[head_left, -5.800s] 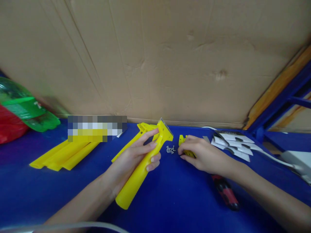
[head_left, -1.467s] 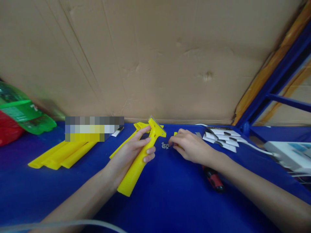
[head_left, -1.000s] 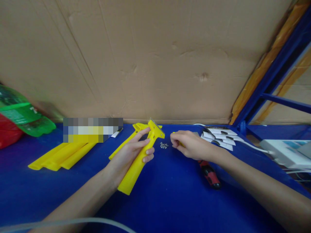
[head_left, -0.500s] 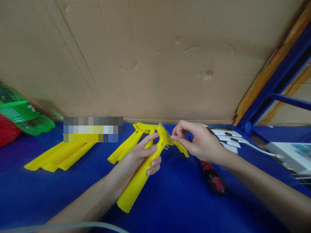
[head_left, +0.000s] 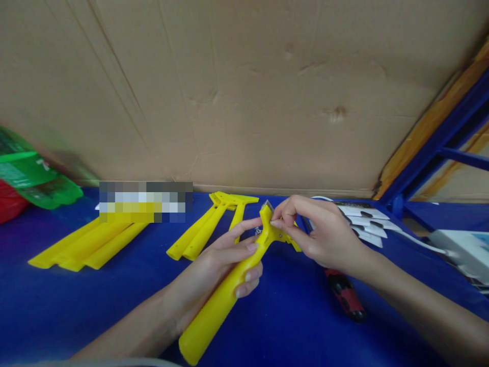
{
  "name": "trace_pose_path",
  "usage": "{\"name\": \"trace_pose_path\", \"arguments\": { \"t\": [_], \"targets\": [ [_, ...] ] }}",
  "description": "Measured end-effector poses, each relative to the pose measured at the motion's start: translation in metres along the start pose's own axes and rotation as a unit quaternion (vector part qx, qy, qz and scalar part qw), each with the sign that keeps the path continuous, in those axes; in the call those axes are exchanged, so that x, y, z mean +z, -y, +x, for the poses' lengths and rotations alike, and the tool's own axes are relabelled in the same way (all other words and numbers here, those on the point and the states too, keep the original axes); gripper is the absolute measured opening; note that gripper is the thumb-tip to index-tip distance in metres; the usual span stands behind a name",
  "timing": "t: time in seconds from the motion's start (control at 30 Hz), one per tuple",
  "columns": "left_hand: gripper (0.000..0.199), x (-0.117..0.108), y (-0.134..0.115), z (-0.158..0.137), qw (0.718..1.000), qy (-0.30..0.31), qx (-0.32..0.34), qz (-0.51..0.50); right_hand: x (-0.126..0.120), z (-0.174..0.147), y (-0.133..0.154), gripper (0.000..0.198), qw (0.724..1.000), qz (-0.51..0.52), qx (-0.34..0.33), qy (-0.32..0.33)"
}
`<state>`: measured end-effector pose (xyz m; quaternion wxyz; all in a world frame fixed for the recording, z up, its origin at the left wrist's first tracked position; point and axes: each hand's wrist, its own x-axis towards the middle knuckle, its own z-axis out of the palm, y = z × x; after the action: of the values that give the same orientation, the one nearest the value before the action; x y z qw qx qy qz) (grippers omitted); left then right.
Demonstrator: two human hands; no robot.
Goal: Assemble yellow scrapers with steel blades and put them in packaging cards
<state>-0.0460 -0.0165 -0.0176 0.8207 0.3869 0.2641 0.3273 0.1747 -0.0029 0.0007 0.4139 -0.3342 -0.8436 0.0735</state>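
Observation:
My left hand [head_left: 233,251] is wrapped round the yellow handle of a T-shaped scraper [head_left: 214,316], tilted with its head up and to the right. A grey metal strip shows at the upper end of the head. My right hand [head_left: 319,229] has thumb and forefinger pinched together at the head; whatever lies between the fingertips is hidden. Behind my left fingers is a small heap of screws [head_left: 258,231], partly covered. Below my right wrist lies a red and black screwdriver [head_left: 347,295], its front end hidden by the hand.
Several yellow handles [head_left: 95,244] lie at the left, partly blurred out; more T-shaped yellow pieces [head_left: 204,232] lie mid-table. White pieces with black parts [head_left: 367,224] and a white box with a cable [head_left: 454,250] are at the right. A green bottle [head_left: 42,178] stands out at far left.
The scraper and both hands have shifted slightly right and down in view, and the scraper has turned a little. My right fingertips remain pinched at its head.

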Motion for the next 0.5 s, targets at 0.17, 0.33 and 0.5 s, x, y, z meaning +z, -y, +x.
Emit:
{"name": "trace_pose_path", "arguments": {
  "t": [0.17,0.33,0.5],
  "targets": [
    [0.045,-0.004,0.003,0.002,1.000,0.027,-0.002,0.001,-0.003,0.001,0.000,0.021,1.000,-0.019,-0.014,0.008],
    [0.038,0.000,-0.001,-0.002,0.997,0.072,-0.016,-0.018,-0.005,0.002,-0.009,0.023,0.997,0.050,0.050,-0.041],
    [0.033,0.001,-0.004,-0.004,0.995,0.089,-0.012,-0.050,-0.006,0.005,-0.009,0.023,0.977,0.168,0.129,0.001]
  ]
}}
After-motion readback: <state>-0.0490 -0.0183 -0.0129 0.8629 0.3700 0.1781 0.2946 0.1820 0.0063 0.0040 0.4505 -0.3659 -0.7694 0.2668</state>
